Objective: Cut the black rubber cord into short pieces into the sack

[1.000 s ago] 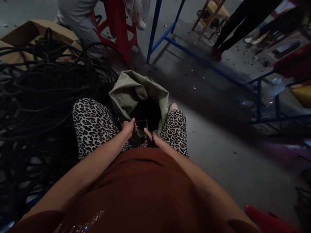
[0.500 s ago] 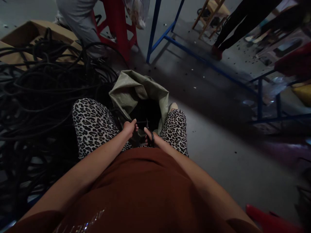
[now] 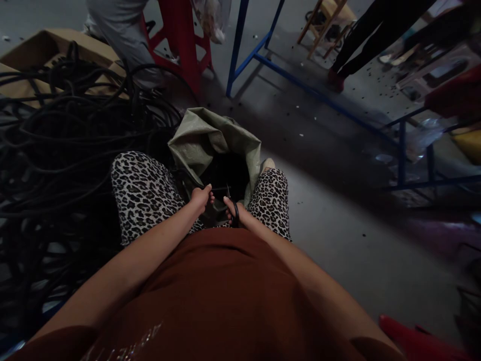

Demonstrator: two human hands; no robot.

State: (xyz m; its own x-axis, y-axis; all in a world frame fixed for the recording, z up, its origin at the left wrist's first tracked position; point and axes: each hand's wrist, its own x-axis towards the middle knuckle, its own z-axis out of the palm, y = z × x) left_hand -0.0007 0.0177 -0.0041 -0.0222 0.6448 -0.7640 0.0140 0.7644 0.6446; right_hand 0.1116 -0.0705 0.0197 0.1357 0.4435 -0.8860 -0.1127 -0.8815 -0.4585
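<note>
My left hand [image 3: 202,197] is closed on a black rubber cord [image 3: 188,176], which comes in from the left and sticks out a little past my thumb. Close beside it, my right hand [image 3: 233,210] grips a pair of scissors [image 3: 236,214] by dark handles, blades pointing up near the cord's end. Both hands are over the near edge of an open greenish woven sack [image 3: 195,130] that stands between my knees. The inside of the sack is too dark to make out.
A large tangle of black cords [image 3: 75,135] lies on my left, partly over a cardboard box [image 3: 33,47]. Beyond the sack stand a red plastic stool [image 3: 180,45] and a blue metal frame [image 3: 259,55]. Other people's legs [image 3: 372,40] show at the far side.
Hardly anything differs. A slightly longer piece of cord shows between my hands, and my right hand with the scissors has shifted very slightly. My left hand keeps its hold.
</note>
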